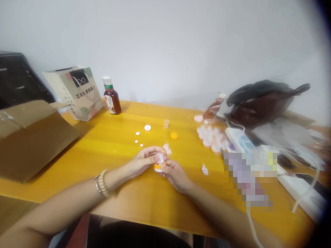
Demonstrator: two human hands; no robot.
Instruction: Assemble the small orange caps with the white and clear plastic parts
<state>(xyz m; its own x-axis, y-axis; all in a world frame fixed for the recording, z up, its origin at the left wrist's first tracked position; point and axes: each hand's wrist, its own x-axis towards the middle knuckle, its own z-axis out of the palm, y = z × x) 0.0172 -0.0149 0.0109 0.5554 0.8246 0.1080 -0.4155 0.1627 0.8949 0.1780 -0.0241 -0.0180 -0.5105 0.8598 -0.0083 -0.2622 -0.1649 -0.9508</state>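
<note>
Near the middle of the table, my left hand [143, 160] and my right hand [178, 175] are both closed around a small container [159, 167] with an orange band and a patterned white-and-clear upper part. My left thumb presses its upper side while my right fingers grip its lower side. Just beyond the fingers lies a white patterned piece [167, 148]. An orange disc [173, 135], a small clear cup [166, 123] and a white ring [147, 127] are farther back. Several tiny white parts [137, 133] lie to the left. A white cut-out piece [204, 169] rests right of my right hand.
A cardboard box [36, 137], a paper bag [85, 93] and a dark red bottle [112, 98] stand left. Right are clustered pale round things [212, 137], a tilted bottle [214, 108], a dark bag [261, 103], a white power strip [302, 196] and cables.
</note>
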